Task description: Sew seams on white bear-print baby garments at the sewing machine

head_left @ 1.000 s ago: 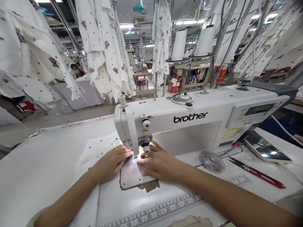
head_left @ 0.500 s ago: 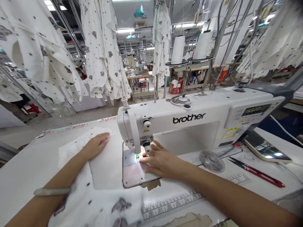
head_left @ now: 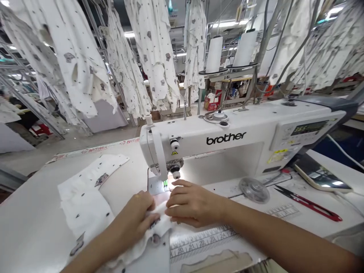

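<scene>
A white Brother sewing machine (head_left: pixel 227 140) stands on the white table (head_left: pixel 34 212). Just in front of its needle and presser foot (head_left: pixel 166 184), both my hands rest on a white printed fabric piece (head_left: pixel 148 235). My left hand (head_left: pixel 138 216) has its fingers curled, gripping the fabric. My right hand (head_left: pixel 190 204) presses its fingers together on the fabric's edge near the needle plate. More of the same printed fabric (head_left: pixel 88 193) lies spread to the left.
Red thread snips (head_left: pixel 309 206), a phone-like device (head_left: pixel 321 176) and a round metal disc (head_left: pixel 254 189) lie to the right. A ruler strip (head_left: pixel 204 242) runs along the table front. Printed garments (head_left: pixel 74 60) hang overhead; thread cones (head_left: pixel 214 53) stand behind the machine.
My left hand came back from the fabric at the far left and now grips a fabric piece in front of the needle. My right hand drew slightly toward me onto it.
</scene>
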Demonstrator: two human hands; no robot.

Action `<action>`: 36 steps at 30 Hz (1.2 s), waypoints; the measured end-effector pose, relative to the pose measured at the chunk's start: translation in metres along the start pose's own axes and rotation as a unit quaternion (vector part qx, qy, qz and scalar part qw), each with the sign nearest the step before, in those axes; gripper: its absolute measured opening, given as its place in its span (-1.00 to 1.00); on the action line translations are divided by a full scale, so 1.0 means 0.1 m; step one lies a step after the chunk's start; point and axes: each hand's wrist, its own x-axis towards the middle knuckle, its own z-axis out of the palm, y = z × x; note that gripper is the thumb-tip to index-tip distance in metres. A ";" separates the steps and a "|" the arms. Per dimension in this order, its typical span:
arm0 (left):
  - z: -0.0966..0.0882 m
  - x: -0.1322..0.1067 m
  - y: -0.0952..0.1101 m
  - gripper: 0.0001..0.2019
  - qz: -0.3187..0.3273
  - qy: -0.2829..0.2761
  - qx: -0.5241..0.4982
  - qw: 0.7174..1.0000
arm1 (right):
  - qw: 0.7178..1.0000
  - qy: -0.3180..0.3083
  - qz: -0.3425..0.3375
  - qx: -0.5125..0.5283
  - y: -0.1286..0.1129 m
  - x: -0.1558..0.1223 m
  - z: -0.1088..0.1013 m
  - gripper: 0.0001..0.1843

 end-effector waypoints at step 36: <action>0.18 0.23 -0.27 -0.50 0.207 0.083 0.167 0.961 | 0.990 -0.061 0.124 -0.020 0.11 -0.05 -0.01 -0.80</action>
